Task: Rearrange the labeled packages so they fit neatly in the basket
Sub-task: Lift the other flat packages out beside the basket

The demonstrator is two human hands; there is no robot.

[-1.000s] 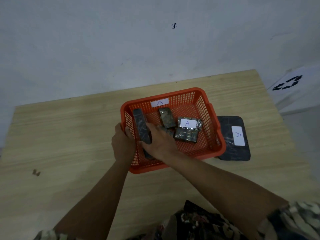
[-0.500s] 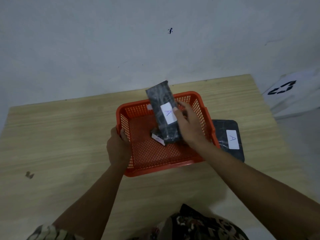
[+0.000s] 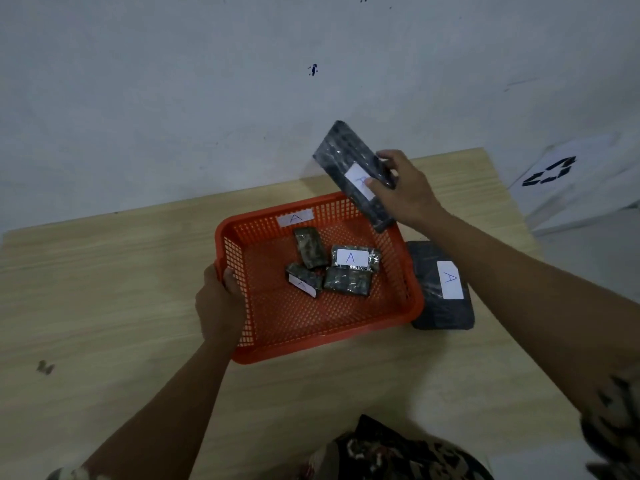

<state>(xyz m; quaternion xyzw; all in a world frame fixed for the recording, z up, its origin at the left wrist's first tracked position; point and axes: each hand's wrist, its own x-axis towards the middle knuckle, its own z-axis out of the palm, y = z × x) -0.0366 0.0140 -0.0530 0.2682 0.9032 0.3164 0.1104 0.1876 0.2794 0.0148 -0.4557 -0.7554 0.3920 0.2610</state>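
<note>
- Long dark package (image 3: pixel 349 168), white label facing up, is hanging in the air above the basket's 1 o'clock corner, tilted, its lower end just over the rim.
- Right hand (image 3: pixel 405 190) is clamping it: thumb pressing on the label, fingers curling round the far edge.
- Orange basket (image 3: pixel 332 336) is sitting mid-table, an "A" tag on its far wall. Left hand (image 3: pixel 218 299) is gripping the rim at 9 o'clock, fingers closed over the wall, steadying it.
- Four small packages (image 3: pixel 332 268) are lying loose and crooked near the basket's centre, touching one another; two labels are showing, one of them angled.
- Flat dark package (image 3: pixel 440 289) with an "A" label is resting on the table at the basket's 3 o'clock, touching or just beside the wall.
- Progress, as I judge it: early going. Nothing inside is lined up, and two large packages are sitting outside the basket.
- Room: the basket floor is lying bare from 6 to 9 o'clock and along the near wall. The table (image 3: pixel 104 289) is offering open space toward 9 o'clock; at 3 o'clock its edge is running close behind the flat package.
</note>
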